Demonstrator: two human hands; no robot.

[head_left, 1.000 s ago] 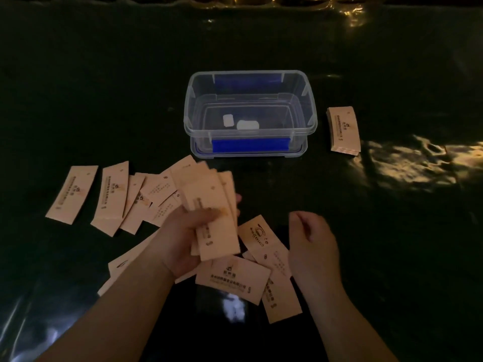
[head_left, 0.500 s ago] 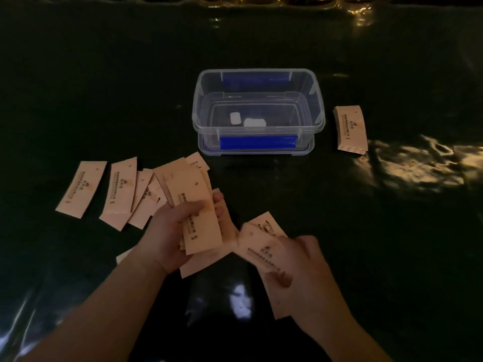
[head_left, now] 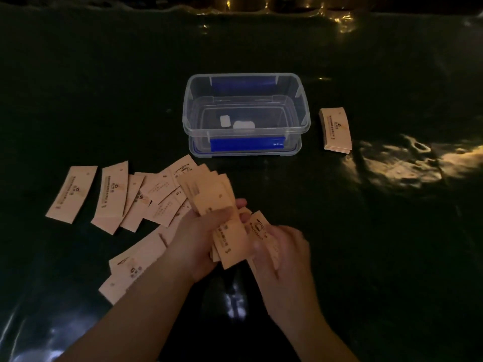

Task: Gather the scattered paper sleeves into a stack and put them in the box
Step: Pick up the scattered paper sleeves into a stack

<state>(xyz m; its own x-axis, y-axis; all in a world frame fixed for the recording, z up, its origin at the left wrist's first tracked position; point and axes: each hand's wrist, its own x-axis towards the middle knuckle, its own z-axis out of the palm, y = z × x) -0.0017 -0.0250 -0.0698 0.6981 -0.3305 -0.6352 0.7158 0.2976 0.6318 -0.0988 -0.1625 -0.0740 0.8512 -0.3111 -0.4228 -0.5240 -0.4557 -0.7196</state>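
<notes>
I see my left hand (head_left: 201,239) gripping a fanned bundle of paper sleeves (head_left: 222,212) above the dark bench (head_left: 392,231), while my right hand (head_left: 285,254) pinches one more sleeve (head_left: 257,226) against the bundle's right edge. Loose sleeves (head_left: 112,194) lie scattered to the left. The clear box (head_left: 245,113) sits open farther back, with a neat stack (head_left: 335,130) just beside its right wall.

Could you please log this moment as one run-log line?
left hand: holds sleeve bundle | right hand: adding sleeve | box: no sleeves inside
</notes>
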